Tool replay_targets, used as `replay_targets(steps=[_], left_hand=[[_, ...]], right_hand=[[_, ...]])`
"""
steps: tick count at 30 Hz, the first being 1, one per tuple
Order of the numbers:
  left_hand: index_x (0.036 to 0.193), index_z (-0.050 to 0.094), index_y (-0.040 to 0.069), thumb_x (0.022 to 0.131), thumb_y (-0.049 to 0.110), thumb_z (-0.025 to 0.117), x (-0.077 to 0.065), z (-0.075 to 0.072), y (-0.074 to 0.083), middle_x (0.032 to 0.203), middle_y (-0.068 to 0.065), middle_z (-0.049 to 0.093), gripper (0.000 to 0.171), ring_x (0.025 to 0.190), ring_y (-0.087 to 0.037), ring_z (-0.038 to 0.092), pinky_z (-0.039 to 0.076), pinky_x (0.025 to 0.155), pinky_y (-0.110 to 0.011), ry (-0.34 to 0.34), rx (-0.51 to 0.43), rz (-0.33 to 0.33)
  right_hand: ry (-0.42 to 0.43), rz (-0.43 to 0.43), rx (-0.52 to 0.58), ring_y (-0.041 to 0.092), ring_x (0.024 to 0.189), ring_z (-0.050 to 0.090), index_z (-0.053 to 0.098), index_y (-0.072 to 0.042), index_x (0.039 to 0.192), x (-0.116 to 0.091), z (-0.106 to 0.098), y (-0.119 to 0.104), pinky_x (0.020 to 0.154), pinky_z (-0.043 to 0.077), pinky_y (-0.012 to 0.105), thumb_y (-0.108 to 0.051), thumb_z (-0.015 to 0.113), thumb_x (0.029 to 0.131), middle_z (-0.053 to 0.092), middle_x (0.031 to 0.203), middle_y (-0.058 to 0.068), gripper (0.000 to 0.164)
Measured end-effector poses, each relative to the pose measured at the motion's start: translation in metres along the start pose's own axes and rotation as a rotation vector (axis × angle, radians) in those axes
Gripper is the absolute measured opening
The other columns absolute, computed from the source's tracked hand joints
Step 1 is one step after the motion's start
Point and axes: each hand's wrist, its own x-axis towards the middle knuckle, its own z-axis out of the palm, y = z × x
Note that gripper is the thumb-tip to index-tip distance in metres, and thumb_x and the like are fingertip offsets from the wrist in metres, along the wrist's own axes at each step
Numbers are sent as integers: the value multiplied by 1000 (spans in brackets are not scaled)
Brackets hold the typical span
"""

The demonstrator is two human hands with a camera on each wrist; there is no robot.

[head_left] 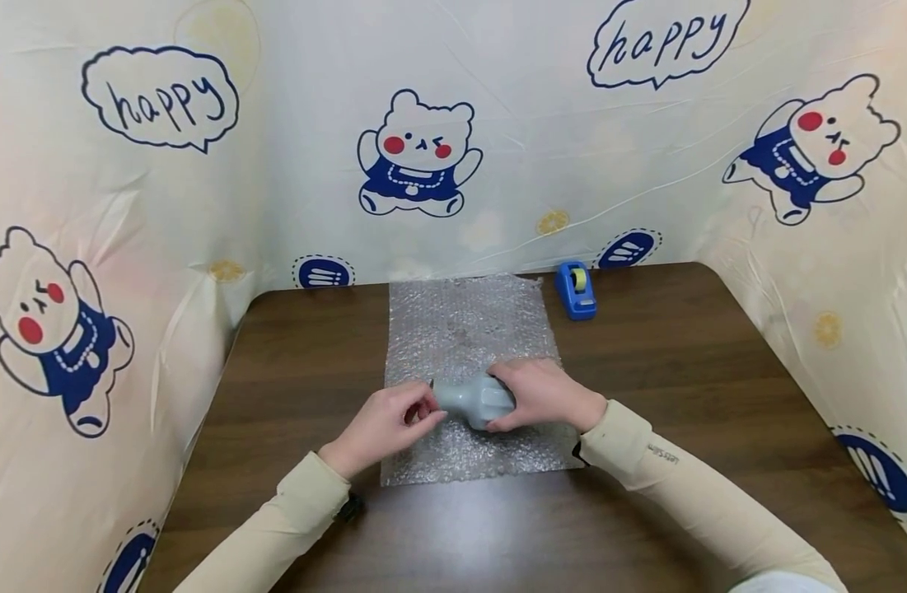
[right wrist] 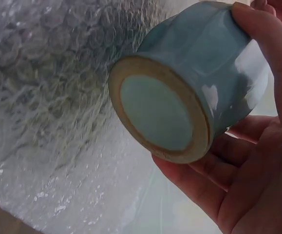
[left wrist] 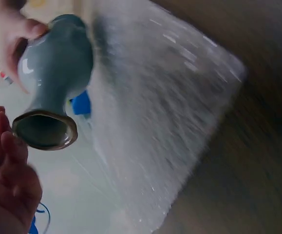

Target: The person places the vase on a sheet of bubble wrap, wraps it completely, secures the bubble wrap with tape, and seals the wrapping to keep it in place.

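A pale blue-green glazed vase [head_left: 469, 401] lies on its side over a sheet of bubble wrap [head_left: 464, 321]. My right hand [head_left: 544, 392] grips its wide body, thumb on one side and fingers on the other. The right wrist view shows the round base with its unglazed brown ring [right wrist: 199, 131]. At the narrow end is my left hand [head_left: 385, 422], its loosely bent fingers right beside the mouth. The brown-edged rim [left wrist: 74, 134] and dark opening face the left wrist camera.
A blue tape dispenser [head_left: 576, 291] with yellowish tape stands near the back edge, right of the bubble wrap. Beneath everything is a dark wooden table [head_left: 290, 371]. Printed cloth [head_left: 527, 140] with cartoon bears hangs around the back and sides.
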Motion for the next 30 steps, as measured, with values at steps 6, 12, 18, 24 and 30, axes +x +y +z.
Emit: replay_targets(steps=[6,12,18,24,30], left_hand=[[93,65,18,89,22,81,3,5,-3,83,8,61,17,72,-9,56,46,58,-22,69,221,135],[103,70,13,89,26,82,9,4,-2,101,0,66,23,95,-18,59,54,79,-37,36,298,148],[125,69,13,85,46,85,12,9,-1,117,-5,66,54,111,-26,61,48,92,-50,-84,389,36],[142,60,11,81,49,88,16,16,3,129,-9,66,77,121,-30,61,45,97,-57,-168,407,-12],[147,56,11,79,58,86,18,22,5,135,-10,66,88,120,-29,63,43,97,-56,-221,400,-25]], right_hand=[[23,-5,-63,13,85,64,66,-11,127,-2,3,-6,63,52,31,-61,83,76,71,106,0,74],[36,-13,-105,13,82,63,66,-13,126,-1,0,-12,61,51,30,-63,83,75,70,102,-1,73],[32,-15,-140,14,78,63,67,-12,122,3,3,-19,58,51,30,-62,83,75,69,98,0,71],[26,-17,-132,15,80,65,67,-12,125,5,5,-24,59,52,31,-62,83,76,70,102,1,72],[5,-6,-127,16,86,65,65,-12,130,4,7,-25,63,53,32,-63,83,77,71,108,2,75]])
